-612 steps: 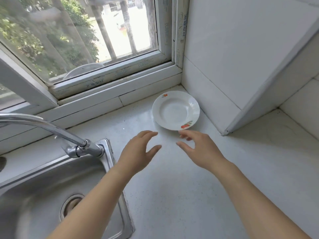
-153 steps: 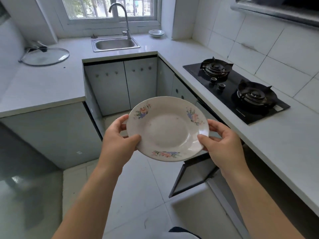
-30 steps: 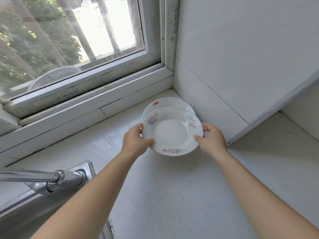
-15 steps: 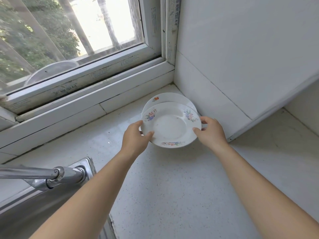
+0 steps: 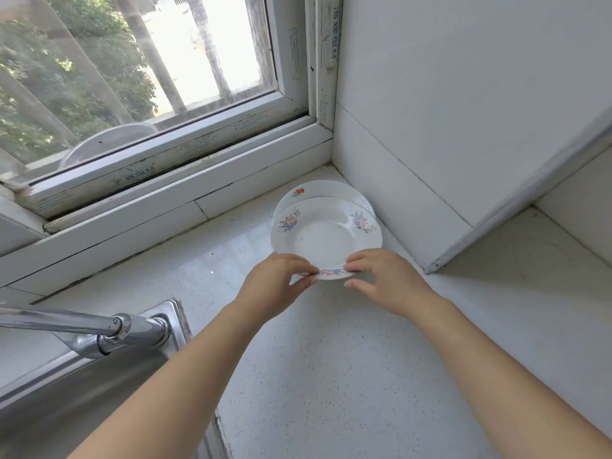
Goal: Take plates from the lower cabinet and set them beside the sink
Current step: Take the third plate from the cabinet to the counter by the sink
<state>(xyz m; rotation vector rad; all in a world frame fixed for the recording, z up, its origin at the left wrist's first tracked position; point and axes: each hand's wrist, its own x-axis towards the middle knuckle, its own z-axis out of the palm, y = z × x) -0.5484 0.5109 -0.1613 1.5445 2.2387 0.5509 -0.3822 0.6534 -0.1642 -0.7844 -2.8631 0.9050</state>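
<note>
Sliding round from its sides, your left hand [image 5: 278,286] and right hand [image 5: 384,279] are now pinching the floral plate's [image 5: 326,238] near rim, settling it onto the first plate [image 5: 318,191] right of the sink [image 5: 99,376].

Home kitchen: steel sink [image 5: 99,392] w/ faucet [image 5: 82,329], speckled counter [image 5: 331,376] beside sink, tiled wall [image 5: 463,111], window [image 5: 139,61] behind sink.
</note>
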